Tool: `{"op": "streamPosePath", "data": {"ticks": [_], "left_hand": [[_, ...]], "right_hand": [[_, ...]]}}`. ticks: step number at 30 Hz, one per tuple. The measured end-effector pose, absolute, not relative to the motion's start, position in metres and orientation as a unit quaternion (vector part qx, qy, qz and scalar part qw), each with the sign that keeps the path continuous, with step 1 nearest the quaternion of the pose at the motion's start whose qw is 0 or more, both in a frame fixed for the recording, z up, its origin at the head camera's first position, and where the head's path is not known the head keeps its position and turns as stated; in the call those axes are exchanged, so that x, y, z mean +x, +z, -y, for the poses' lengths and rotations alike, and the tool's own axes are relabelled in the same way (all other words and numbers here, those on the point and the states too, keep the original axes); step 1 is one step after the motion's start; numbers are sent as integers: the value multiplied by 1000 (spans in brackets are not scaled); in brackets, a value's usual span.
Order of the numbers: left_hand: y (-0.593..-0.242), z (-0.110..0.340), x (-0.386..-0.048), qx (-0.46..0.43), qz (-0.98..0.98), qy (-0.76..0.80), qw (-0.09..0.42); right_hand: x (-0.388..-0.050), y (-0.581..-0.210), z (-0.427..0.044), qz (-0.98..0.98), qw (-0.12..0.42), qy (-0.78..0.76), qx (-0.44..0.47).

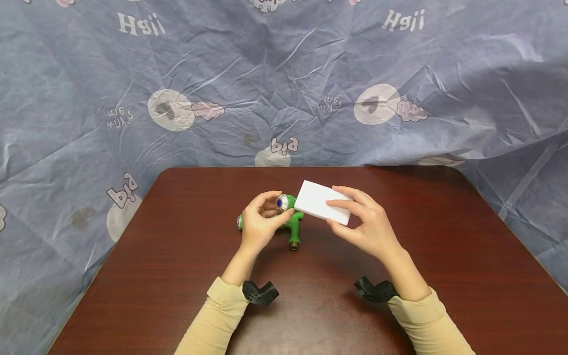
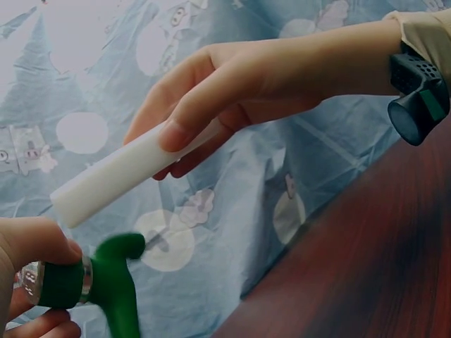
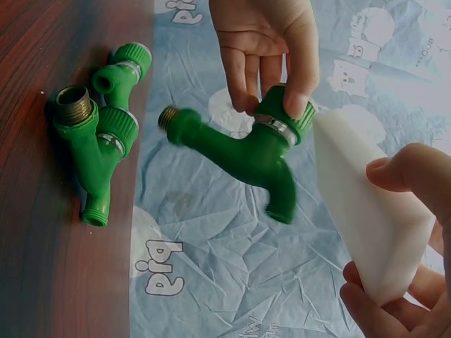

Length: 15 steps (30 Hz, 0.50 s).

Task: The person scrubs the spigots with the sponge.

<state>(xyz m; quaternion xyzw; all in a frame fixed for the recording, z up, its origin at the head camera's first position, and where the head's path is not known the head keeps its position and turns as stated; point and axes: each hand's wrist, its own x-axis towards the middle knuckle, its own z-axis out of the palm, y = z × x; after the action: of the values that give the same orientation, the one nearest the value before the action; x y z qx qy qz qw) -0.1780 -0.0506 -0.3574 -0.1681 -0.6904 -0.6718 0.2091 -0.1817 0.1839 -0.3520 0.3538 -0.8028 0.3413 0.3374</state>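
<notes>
My left hand (image 1: pixel 259 222) pinches a green plastic tap (image 3: pixel 239 158) by its ridged knob, thumb on one side and fingers on the other. The tap hangs above the table; its brass threaded end and curved spout show in the right wrist view. My right hand (image 1: pixel 368 222) grips a white rectangular block (image 1: pixel 317 202), sponge-like, between thumb and fingers. One end of the block is tilted toward the knob. Whether they touch I cannot tell; the left wrist view shows a small gap between block and tap.
Two more green taps lie on the dark red-brown table: one (image 3: pixel 95 162) with a wide brass thread, and a second (image 3: pixel 123 74) beside it. A patterned blue-grey cloth (image 1: pixel 284 88) hangs behind the table. Black wrist cameras sit on both wrists.
</notes>
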Motion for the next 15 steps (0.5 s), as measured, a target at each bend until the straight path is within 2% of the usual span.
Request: {"op": "streamPosePath", "data": {"ticks": [4, 10, 15], "left_hand": [[-358, 51, -178, -157, 693, -675, 198], [-358, 51, -178, -166, 686, -676, 212], [-359, 51, -180, -137, 663, -716, 170]], "right_hand": [[-182, -352, -184, 801, 337, 334, 366], [-181, -351, -183, 801, 328, 329, 378], [-182, -351, -184, 803, 326, 325, 379]]}}
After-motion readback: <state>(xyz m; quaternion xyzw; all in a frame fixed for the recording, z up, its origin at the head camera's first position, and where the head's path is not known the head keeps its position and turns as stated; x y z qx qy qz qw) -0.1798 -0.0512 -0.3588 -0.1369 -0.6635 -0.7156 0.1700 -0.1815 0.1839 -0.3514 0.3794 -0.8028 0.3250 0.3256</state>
